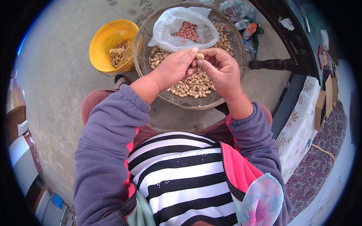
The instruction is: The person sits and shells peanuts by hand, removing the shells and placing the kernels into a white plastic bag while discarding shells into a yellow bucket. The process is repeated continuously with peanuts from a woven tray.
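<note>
One unshelled peanut (pixel 200 56) sits at the meeting fingertips of both my hands, above a round tray. My right hand (pixel 224 72) pinches it with thumb and forefinger. From the other side, my left hand (pixel 176 65) closes about its left end, thumb above and curled fingers below; the inside of that palm is hidden. Beneath the hands, unshelled peanuts (pixel 195 86) lie spread on the round tray (pixel 181 104). A translucent plastic bag (pixel 169 21) stands with its mouth spread at the tray's far side, holding reddish shelled kernels (pixel 187 31).
Left of the tray stands a yellow bucket (pixel 97 53) with peanut shells (pixel 116 58) inside. Plastic bottles (pixel 249 30) lie beyond the tray at right, near a dark wooden furniture leg (pixel 271 65). Farther right are a flowered cloth (pixel 297 113) and a cardboard box (pixel 321 106).
</note>
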The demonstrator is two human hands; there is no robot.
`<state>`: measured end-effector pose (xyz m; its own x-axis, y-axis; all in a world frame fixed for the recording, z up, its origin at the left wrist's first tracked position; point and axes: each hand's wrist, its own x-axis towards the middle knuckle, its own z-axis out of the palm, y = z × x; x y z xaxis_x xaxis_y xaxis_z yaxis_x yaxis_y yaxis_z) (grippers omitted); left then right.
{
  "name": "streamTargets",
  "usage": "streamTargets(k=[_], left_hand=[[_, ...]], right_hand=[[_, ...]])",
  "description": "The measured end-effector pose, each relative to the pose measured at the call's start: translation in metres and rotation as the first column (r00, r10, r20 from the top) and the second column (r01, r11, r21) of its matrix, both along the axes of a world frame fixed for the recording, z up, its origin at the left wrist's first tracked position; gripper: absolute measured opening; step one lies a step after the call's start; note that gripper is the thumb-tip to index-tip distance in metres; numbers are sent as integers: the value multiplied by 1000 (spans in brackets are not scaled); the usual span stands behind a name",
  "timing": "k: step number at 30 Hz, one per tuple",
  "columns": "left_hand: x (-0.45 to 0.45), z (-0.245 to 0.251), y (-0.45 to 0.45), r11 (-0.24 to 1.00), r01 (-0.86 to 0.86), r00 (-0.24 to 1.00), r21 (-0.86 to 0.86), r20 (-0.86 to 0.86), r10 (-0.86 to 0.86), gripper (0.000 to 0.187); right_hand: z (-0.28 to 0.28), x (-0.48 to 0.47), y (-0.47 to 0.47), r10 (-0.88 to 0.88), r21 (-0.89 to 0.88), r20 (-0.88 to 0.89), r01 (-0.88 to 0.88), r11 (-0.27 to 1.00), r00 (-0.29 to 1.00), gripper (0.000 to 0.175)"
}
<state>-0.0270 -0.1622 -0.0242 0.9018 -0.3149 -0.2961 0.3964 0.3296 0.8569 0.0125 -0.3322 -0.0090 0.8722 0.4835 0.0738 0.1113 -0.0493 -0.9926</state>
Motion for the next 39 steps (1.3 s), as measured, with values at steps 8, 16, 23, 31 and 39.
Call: streamTargets(k=[8, 16, 23, 31, 39], left_hand=[[1, -25, -1, 973, -39, 994, 226, 112, 14, 40], [1, -8, 2, 962, -17, 972, 273, 232, -48, 41], [0, 2, 3, 993, 5, 997, 116, 76, -13, 43], [12, 10, 1, 965, -257, 951, -45, -192, 244, 38], [14, -5, 25, 928, -352, 890, -121, -349, 293, 21]], right_hand=[[14, 0, 0, 111, -361, 396, 44, 931, 912, 12], [13, 4, -3, 136, -342, 437, 25, 939, 889, 10], [6, 0, -6, 38, -58, -68, -42, 997, 997, 7], [0, 37, -3, -93, -192, 157, 122, 974, 983, 14], [12, 47, -11, -82, -362, 422, 251, 898, 903, 15]])
